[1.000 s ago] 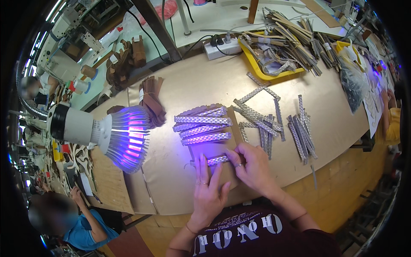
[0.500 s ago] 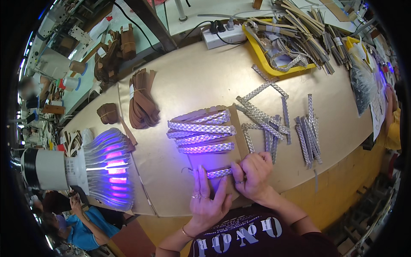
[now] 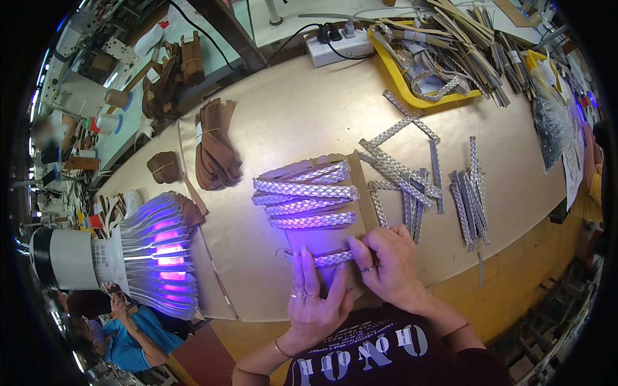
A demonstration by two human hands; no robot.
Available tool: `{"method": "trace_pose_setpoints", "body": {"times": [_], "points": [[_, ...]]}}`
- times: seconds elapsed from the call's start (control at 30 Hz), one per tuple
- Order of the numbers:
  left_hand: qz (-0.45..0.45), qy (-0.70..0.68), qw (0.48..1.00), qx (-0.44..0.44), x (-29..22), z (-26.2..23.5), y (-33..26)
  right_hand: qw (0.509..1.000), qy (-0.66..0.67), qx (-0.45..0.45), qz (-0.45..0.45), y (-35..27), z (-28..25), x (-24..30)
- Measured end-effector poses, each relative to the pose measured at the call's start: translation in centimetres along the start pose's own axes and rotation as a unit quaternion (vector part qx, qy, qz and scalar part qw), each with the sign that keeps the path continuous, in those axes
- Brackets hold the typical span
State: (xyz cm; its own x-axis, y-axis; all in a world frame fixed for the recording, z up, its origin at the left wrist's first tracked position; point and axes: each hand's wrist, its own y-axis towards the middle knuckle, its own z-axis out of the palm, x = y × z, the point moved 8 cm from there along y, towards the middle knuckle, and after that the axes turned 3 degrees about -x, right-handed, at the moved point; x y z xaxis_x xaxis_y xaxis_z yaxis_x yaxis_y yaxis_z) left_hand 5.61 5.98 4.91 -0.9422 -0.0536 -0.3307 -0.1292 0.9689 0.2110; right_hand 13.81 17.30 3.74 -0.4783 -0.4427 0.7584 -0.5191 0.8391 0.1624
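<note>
A short silver-grey braided strap (image 3: pixel 333 259) lies crosswise on a brown cardboard piece (image 3: pixel 312 239) in front of me. My left hand (image 3: pixel 314 303) rests with its fingers stretched out, the fingertips pressing the strap near its left end. At the strap's right end, my right hand (image 3: pixel 391 265) is closed, thumb and fingers pinching it; that end is hidden under the fingers. Farther up the same cardboard, several braided strips (image 3: pixel 308 191) sit in a row, lit violet. A thin thread-like end shows left of my left fingertips.
A large finned lamp (image 3: pixel 161 254) glows violet at the left. Loose braided pieces (image 3: pixel 399 168) and a small pile of strips (image 3: pixel 468 209) lie to the right. Brown strap bundles (image 3: pixel 215 145), a yellow tray (image 3: pixel 402 90) and a power strip (image 3: pixel 338 46) stand farther back. Another person (image 3: pixel 132 334) sits lower left.
My right hand has shifted slightly right along the strap. My left hand stays nearly in place, and the whole view has moved a little.
</note>
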Motion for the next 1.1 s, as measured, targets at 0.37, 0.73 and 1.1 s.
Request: {"method": "trace_pose_setpoints", "body": {"times": [0.37,0.73,1.1], "points": [[-0.003,0.022,1.000,-0.010,-0.1,0.3,-0.2,0.991,-0.122,-0.039,-0.043,-0.6,0.7,0.9],[0.000,-0.045,0.977,-0.210,-0.1,-1.2,-2.1,0.981,-0.043,-0.079,-0.171,1.2,-2.4,3.8],[-0.189,-0.002,0.956,-0.223,12.3,-3.3,-1.7,0.973,-0.192,-0.126,0.011,4.6,-3.8,-0.2]]}}
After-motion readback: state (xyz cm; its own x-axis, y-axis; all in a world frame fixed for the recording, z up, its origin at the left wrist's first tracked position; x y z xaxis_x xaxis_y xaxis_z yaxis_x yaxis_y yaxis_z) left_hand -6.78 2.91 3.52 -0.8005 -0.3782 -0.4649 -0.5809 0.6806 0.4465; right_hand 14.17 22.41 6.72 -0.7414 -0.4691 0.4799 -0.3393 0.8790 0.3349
